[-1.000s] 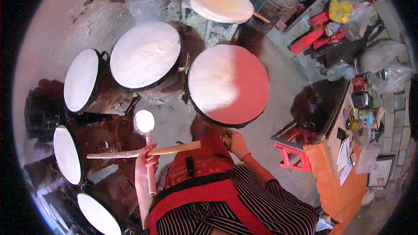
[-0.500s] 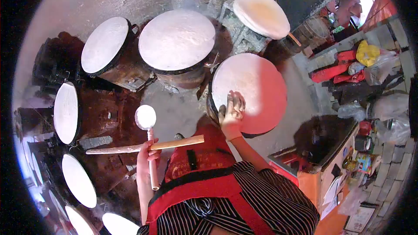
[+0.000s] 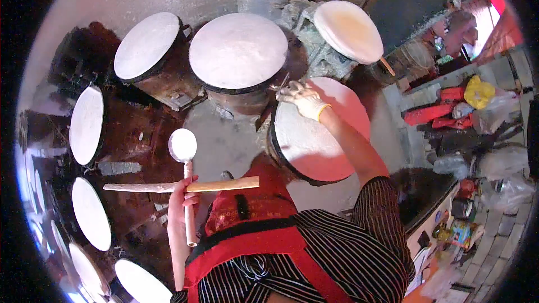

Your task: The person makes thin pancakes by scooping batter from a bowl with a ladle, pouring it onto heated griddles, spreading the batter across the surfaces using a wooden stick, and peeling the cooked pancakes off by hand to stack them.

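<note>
My left hand (image 3: 182,196) is closed around two things at once: a ladle (image 3: 189,205) with a round white bowl, held bowl away from me, and a flat wooden stick (image 3: 230,184) lying crosswise over my lap. In front of me to the right is a round griddle (image 3: 292,166) with a dark rim, covered by a thin pale sheet like a pancake (image 3: 314,146). Over its far left edge reaches my right hand (image 3: 303,100), in a white glove with a yellow cuff and dark-stained fingers. Those fingers look stretched and slightly bent; contact with the sheet's edge is unclear.
Several more griddles with pale tops curve round to the left, including one straight ahead (image 3: 238,50). A stack of round pale sheets (image 3: 348,31) stands on blocks at the back right. A dark-topped cabinet (image 3: 424,202) and bagged goods (image 3: 480,92) are on my right.
My right hand has moved from the near middle of the griddle to its far left edge, the arm stretching forward. My left hand keeps the ladle and stick. The view has shifted slightly.
</note>
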Tool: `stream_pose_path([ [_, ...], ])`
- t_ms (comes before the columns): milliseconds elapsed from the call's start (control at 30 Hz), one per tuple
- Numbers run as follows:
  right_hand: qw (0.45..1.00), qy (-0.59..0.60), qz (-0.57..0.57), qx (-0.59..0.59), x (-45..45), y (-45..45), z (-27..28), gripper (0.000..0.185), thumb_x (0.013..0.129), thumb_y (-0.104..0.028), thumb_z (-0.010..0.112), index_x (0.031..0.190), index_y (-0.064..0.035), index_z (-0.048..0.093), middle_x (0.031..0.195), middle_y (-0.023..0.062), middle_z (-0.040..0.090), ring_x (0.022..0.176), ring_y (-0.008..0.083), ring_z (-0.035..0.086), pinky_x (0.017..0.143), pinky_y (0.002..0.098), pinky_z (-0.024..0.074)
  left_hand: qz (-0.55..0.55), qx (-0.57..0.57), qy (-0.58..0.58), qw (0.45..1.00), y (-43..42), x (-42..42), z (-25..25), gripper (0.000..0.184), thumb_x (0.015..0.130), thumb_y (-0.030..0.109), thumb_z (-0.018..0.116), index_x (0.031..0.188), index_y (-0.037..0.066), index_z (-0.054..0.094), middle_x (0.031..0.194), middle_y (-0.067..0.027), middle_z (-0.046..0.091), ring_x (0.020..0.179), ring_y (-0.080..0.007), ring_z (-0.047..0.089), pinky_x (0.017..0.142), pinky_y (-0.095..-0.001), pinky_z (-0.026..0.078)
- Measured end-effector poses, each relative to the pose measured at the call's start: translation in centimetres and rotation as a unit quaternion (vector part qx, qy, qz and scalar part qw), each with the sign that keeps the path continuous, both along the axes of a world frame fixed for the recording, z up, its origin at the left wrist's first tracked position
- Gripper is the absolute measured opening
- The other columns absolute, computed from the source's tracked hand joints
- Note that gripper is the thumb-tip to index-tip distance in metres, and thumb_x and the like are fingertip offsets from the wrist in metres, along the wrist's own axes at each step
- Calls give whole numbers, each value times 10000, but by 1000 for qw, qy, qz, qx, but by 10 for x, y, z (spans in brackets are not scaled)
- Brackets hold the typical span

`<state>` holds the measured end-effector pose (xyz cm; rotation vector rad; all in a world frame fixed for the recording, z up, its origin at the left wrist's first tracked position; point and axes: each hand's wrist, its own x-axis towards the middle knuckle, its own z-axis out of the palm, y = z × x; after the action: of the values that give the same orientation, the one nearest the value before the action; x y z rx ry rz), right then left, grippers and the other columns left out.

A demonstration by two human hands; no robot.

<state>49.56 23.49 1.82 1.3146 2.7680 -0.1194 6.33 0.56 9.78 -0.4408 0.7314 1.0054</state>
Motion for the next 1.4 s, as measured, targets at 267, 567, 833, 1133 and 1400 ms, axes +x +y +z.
stream_pose_path([
  [267,989,-12,143,-45,-15,32,22,414,743,-48,564,1072,-272,681,1232,70,571,1301,315,410,1118,496,265,77,-31,63,995,4,24,19,240,932,109,529,1095,-67,513,655,-23,443,467,-62,368,326,-165,323],
  [567,960,38,271,-57,-41,19,4,471,717,-58,591,1140,-257,647,1374,22,497,1263,310,436,1092,496,305,97,-38,102,989,7,34,31,249,934,108,522,1112,-64,495,704,-43,463,461,-60,368,330,-163,331],
  [833,954,104,280,-5,-42,-11,26,143,722,-173,621,851,-171,682,1062,26,604,1136,277,498,1033,449,350,62,-11,22,998,5,16,9,244,929,81,511,1107,-82,475,705,-52,472,466,-64,379,326,-169,339],
  [1133,977,107,184,-19,-1,-48,64,175,663,-189,676,835,-178,648,876,26,631,1021,259,547,1036,452,335,36,-18,-29,999,2,6,-1,228,922,92,525,1088,-61,495,656,-26,427,471,-67,372,320,-165,314],
  [1400,984,75,164,12,14,-86,84,107,658,-152,660,755,-193,643,861,-5,614,1013,233,560,1153,482,218,-7,-7,-33,999,0,-3,-13,270,914,101,525,1126,-65,504,712,-60,487,484,-74,382,331,-165,323],
])
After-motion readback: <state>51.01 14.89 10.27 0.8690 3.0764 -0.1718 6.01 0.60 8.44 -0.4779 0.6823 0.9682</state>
